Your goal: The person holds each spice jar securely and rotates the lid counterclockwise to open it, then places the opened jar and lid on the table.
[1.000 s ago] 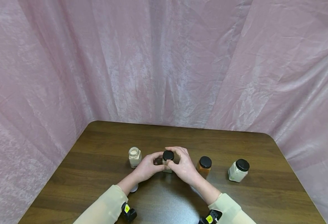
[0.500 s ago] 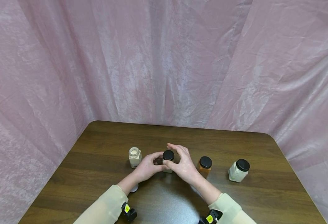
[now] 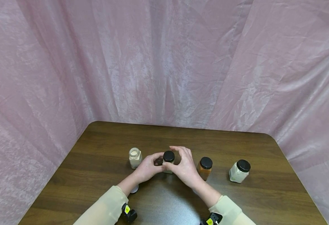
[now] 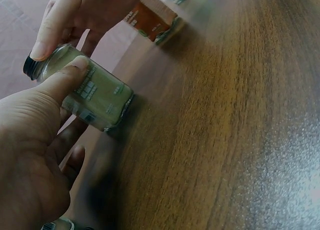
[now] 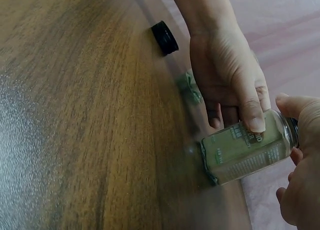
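Against a second ago, the thumb of my right grip point(image 3: 185, 167) lies farther left, that grip curled round the black lid point(image 3: 169, 156), my left grip point(image 3: 149, 169) pinching the jar point(image 4: 102, 93). On the brown surface point(image 3: 116, 137) before pink curtains point(image 3: 164, 68), the jar stands centrally, long axis vertical, lid up.

Soft, fairly even light fills the head view, leaving pale glare on the near tabletop point(image 3: 167, 201) and a sheen on the curtain point(image 3: 167, 62). Both wrist views look dimmer, with speckled glare at one edge and hazy blur; the left shows shadow beside the jar point(image 4: 102, 95).
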The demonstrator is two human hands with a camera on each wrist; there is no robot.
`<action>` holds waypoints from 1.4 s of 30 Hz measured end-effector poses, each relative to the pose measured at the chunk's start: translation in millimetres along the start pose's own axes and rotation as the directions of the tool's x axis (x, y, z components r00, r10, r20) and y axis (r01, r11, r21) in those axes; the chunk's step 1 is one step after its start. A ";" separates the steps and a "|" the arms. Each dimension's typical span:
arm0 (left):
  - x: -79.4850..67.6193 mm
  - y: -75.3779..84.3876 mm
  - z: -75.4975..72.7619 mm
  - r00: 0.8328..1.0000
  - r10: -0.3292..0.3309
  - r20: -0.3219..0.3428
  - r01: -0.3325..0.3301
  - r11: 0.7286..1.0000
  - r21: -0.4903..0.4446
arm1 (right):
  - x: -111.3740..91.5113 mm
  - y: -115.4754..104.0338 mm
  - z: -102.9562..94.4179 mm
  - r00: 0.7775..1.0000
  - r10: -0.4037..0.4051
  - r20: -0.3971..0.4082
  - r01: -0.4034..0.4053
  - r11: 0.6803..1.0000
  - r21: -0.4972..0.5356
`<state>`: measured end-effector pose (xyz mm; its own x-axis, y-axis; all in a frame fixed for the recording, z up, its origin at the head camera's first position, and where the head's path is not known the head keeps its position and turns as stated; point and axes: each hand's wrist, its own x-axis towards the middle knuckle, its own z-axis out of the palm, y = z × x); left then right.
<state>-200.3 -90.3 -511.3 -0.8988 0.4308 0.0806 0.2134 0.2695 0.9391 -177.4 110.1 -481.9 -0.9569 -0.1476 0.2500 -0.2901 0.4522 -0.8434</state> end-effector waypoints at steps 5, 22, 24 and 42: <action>0.1 0.8 -0.2 1.000 0.000 0.000 0.000 1.000 -0.003 | 0.3 0.1 1.5 1.000 0.015 -0.015 -0.015 1.000 0.023; -0.3 3.3 -0.2 1.000 0.004 -0.001 -0.004 1.000 -0.016 | 0.4 -0.3 2.4 0.998 0.059 -0.013 -0.056 0.989 0.140; 1.3 -1.3 -0.6 1.000 0.000 0.003 0.000 1.000 -0.008 | 0.1 0.5 2.9 0.998 0.055 -0.014 -0.052 0.988 0.143; 0.8 2.6 2.3 1.000 -0.001 -0.017 0.000 1.000 -0.018 | -1.2 -0.5 1.1 1.000 -0.003 0.021 0.001 0.994 0.107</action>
<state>-199.6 -87.3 -509.6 -0.9055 0.4157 0.0859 0.2064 0.2543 0.9448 -176.1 109.1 -482.3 -0.9556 -0.1673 0.2424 -0.2878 0.3554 -0.8893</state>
